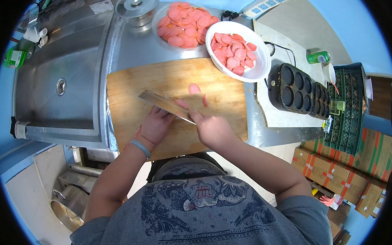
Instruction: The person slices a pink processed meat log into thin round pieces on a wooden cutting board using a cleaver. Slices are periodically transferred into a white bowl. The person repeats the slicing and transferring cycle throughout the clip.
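My right hand (215, 130) grips the handle end of a broad kitchen knife (164, 105), whose blade slants up and left across the wooden cutting board (128, 82). Close against the near side of the blade is my left hand (156, 125), fingertips partly hidden by it; whether they hold anything cannot be seen. Just beyond the blade lies a pink sausage slice (182, 103). Another round slice (194, 88) rests farther up the board, and a narrow piece (205, 100) lies to its right.
A white plastic bowl (265, 65) of sausage slices overlaps the board's far right corner. Behind it sits a wide dish of slices (188, 27), beside a lidded metal pot (136, 7). Left is a steel sink (44, 106); right, a black multi-cup pan (291, 88) and green crate (343, 116).
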Available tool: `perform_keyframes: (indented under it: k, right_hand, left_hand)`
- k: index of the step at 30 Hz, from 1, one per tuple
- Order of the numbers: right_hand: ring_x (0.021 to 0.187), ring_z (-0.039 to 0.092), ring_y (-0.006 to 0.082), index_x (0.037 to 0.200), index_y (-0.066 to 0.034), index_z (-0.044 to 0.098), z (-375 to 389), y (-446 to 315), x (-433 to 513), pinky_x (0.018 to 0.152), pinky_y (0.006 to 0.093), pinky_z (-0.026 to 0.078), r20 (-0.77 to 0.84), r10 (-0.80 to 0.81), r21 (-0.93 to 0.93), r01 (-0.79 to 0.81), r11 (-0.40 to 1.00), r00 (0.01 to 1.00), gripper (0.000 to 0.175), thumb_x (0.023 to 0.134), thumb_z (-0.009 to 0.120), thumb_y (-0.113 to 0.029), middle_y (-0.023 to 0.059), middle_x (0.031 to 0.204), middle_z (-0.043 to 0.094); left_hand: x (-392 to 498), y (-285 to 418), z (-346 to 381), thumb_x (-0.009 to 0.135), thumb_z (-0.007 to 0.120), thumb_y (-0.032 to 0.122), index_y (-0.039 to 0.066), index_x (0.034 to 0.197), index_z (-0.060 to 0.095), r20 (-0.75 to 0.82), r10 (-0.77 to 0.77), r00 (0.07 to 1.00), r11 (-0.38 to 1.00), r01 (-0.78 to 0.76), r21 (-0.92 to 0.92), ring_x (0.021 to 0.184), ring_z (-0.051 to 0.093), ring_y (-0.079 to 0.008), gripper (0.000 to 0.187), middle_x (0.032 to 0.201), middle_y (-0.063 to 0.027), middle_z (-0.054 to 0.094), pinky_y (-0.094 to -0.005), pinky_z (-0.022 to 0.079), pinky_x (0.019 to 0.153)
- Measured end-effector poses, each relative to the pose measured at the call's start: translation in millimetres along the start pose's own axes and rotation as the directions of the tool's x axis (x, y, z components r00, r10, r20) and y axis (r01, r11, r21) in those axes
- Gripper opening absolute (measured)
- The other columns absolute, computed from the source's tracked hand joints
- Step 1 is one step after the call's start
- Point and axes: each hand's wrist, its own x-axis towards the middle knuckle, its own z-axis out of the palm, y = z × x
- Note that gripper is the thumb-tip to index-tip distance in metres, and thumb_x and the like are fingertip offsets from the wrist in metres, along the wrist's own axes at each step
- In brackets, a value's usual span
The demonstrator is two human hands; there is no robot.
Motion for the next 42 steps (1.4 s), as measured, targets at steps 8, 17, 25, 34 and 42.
perform_keyframes:
  k: [8,17,25,34,42]
  right_hand:
    - [0.069,0.069,0.0328,0.114,-0.0047,0.055,-4.5,-3.5,0.3,0.06,0.0449,0.055,0.119,0.082,-0.015,-0.081,0.997,0.99,0.031,0.083,0.049,-0.006,0.0168,0.078,0.069]
    - [0.063,0.067,0.0353,0.118,0.0021,0.055,7.3,4.1,30.7,0.058,0.0473,0.054,0.129,0.034,-0.026,-0.031,0.999,0.991,0.037,0.083,0.049,-0.006,0.0185,0.069,0.066]
    - [0.065,0.067,0.0378,0.106,-0.0001,0.056,28.6,12.2,45.6,0.063,0.0472,0.055,0.009,0.026,-0.044,-0.026,0.999,1.0,0.025,0.083,0.049,-0.006,0.0199,0.071,0.067]
    - [0.069,0.069,0.0355,0.105,-0.002,0.056,-6.8,-4.7,3.7,0.062,0.047,0.055,0.157,0.088,-0.061,-0.079,0.995,0.984,0.023,0.083,0.049,-0.005,0.0192,0.073,0.068]
    - [0.068,0.07,0.0345,0.099,-0.0017,0.056,-9.1,-8.7,9.1,0.06,0.0457,0.056,0.187,0.103,-0.06,-0.093,0.994,0.977,0.016,0.086,0.048,-0.008,0.0183,0.073,0.068]
  left_hand:
    - [1.9,0.0,-3.6,0.081,0.06,0.014,0.012,0.107,0.072,-0.002,-0.011,1.0,1.0,0.011,-0.015,0.116,0.055,-0.0291,0.028,0.12,-0.0059,0.061,-0.0398,0.049,0.1]
    - [8.1,1.1,-9.5,0.081,0.06,0.014,0.013,0.107,0.071,-0.03,0.018,0.999,1.0,-0.018,-0.002,0.11,0.057,-0.0253,0.028,0.116,-0.0023,0.062,-0.0387,0.05,0.094]
    - [9.1,7.3,-9.2,0.082,0.057,0.012,0.013,0.116,0.065,-0.048,-0.003,0.999,0.995,-0.002,-0.095,0.113,0.055,-0.0275,0.035,0.116,-0.0032,0.061,-0.0384,0.048,0.097]
    - [2.1,-0.2,-2.2,0.069,0.065,0.003,0.006,0.097,0.069,-0.099,0.035,0.994,0.997,-0.042,-0.064,0.109,0.058,-0.0347,0.029,0.108,-0.0114,0.064,-0.0411,0.05,0.096]
    - [4.2,-0.1,-5.3,0.071,0.064,0.005,0.008,0.099,0.07,-0.113,0.019,0.993,0.997,-0.027,-0.071,0.108,0.059,-0.0335,0.029,0.108,-0.0102,0.064,-0.0411,0.051,0.095]
